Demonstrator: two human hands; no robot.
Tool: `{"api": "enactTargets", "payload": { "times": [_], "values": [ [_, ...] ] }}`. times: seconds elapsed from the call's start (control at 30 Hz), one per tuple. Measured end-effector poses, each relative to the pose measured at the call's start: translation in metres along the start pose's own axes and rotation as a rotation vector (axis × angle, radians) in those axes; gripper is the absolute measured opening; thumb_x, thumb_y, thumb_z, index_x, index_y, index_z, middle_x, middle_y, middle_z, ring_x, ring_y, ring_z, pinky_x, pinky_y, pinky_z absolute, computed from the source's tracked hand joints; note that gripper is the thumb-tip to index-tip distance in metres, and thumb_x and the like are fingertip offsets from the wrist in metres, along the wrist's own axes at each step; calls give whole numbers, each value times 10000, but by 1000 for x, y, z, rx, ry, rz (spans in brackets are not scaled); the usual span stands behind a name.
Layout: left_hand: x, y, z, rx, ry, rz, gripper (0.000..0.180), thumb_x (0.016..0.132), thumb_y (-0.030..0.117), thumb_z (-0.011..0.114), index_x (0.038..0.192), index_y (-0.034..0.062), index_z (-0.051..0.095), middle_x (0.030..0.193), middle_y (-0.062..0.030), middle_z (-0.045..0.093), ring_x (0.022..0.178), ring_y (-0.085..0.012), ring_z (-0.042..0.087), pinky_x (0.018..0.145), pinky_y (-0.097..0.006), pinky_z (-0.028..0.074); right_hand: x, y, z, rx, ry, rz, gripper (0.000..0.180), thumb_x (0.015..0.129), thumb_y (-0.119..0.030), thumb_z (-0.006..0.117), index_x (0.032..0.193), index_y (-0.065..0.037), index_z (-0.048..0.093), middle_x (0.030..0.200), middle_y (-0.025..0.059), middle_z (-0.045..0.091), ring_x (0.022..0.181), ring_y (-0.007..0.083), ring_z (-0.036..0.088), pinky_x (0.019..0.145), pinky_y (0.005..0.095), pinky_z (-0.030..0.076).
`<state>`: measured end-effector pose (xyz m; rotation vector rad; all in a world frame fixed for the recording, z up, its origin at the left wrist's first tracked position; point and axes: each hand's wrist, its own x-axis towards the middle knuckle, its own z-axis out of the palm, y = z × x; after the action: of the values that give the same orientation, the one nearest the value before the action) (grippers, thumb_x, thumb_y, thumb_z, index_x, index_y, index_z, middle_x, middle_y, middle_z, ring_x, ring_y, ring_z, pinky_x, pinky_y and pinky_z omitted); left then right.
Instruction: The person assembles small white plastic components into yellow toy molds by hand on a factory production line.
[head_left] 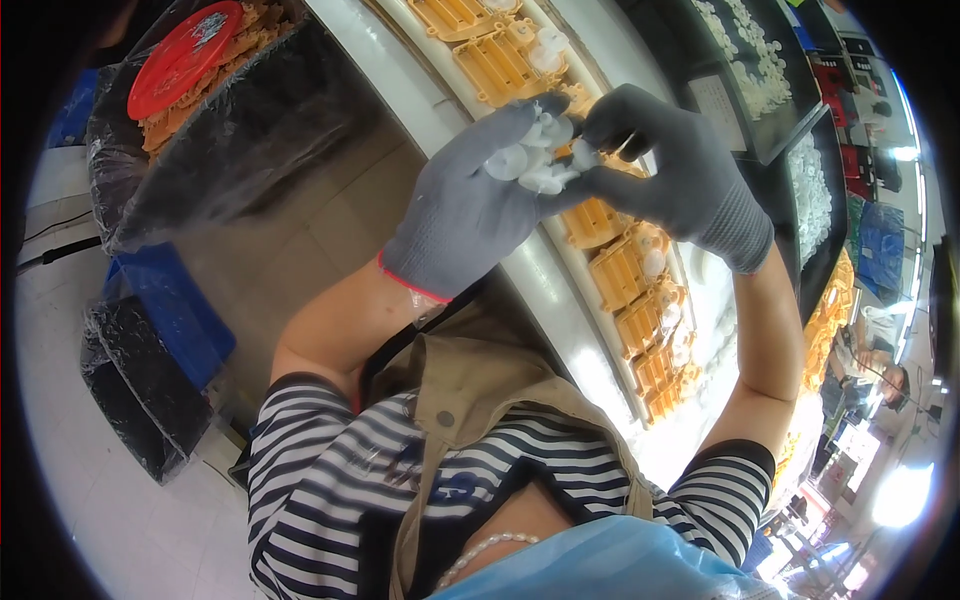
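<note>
My left hand (462,200), in a grey knit glove with a red cuff edge, is cupped palm up around several small translucent white plastic parts (508,162). Some are round like caps or little wheels. My right hand (690,165), gloved in grey too, pinches one white plastic part (584,156) between thumb and fingers, right at the edge of the left palm. Both hands are above a row of orange-yellow plastic housings (620,275) lying along the line. Several of the housings carry white parts at one end; the hands cover some of the row.
A pale metal rail (560,310) runs beside the housings. On the right are black trays of loose white parts (808,200). At the far left, a red round lid (185,60) rests on orange pieces in a bin lined with black plastic (240,140). A blue crate (175,310) stands below.
</note>
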<state>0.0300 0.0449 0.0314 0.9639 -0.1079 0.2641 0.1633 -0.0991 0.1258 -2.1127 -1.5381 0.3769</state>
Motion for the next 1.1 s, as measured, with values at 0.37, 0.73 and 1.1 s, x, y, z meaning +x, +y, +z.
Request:
{"api": "enactTargets", "payload": {
  "times": [0.37,0.73,1.1],
  "values": [
    [-7,8,-9,-801,157,-391,304,1000,225,446,1193,17,554,1242,-190,571,1194,-336,536,1091,-517,398,-5,53,-22,-147,4,98,321,834,-114,708,1152,-118,665,1100,55,687,909,150,672,856,304,537],
    [-1,15,-3,-802,250,-458,382,984,224,515,1271,-27,495,1171,-145,554,1130,-257,548,1046,-425,445,6,75,-2,-265,-75,24,285,848,-122,674,1131,-127,638,1006,83,666,850,220,661,800,350,542],
    [-1,16,-1,-792,260,-452,346,975,224,524,1234,-7,519,1147,-128,560,1111,-248,548,1028,-409,447,11,70,0,-256,-67,44,262,836,-118,668,1094,-130,629,1021,93,679,901,238,676,825,344,541]
  ]
}}
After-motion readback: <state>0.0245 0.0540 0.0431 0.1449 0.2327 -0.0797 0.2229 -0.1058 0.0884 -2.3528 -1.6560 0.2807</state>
